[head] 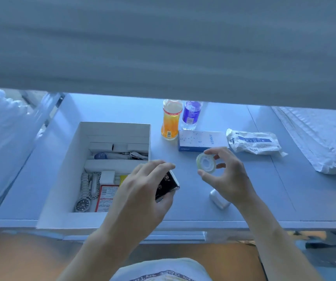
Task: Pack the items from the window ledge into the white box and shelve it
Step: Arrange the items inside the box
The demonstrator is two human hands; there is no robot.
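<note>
The left hand (142, 185) grips a dark packet (166, 186) beside the white box (61, 169) on the ledge (264, 179); the right hand (225, 175) pinches a tape roll (206, 162) by fingertips; either may slip, the roll rolling off the ledge.

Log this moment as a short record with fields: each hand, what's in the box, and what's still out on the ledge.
left hand: left hand grips a dark booklet beside the white box
right hand: right hand pinches a tape roll
in box: wristwatch, red-edged packet
on ledge: orange bottle, blue-label bottle, Anker box, white pouch, silver case
</note>
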